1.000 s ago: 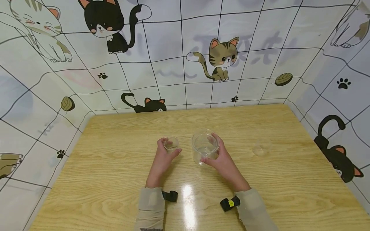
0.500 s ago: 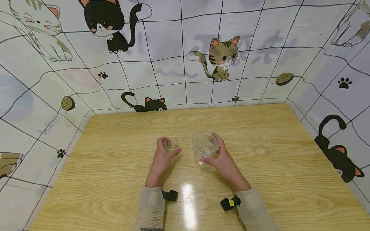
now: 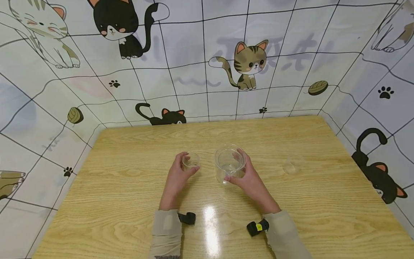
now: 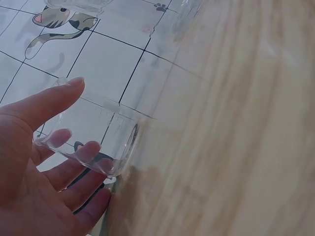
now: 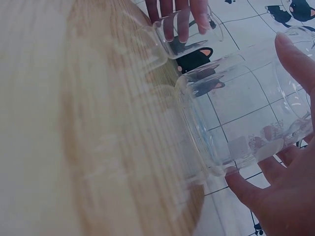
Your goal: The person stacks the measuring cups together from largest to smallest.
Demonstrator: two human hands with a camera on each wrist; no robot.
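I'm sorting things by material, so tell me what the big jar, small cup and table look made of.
Big jar: glass or clear plastic, glossy, see-through with small glints.
Small cup: also glass or clear plastic, smooth; the left hand shows through it.
Table: wood or wood-look laminate, glossy, with visible grain and shine.

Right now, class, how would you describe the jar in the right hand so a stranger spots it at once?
Find the wooden table below the cat-patterned wall, then the right hand near its middle. That hand grips a clear, round jar. It is plainly wider than the small clear cup at the left hand and than the faint clear object farther right.
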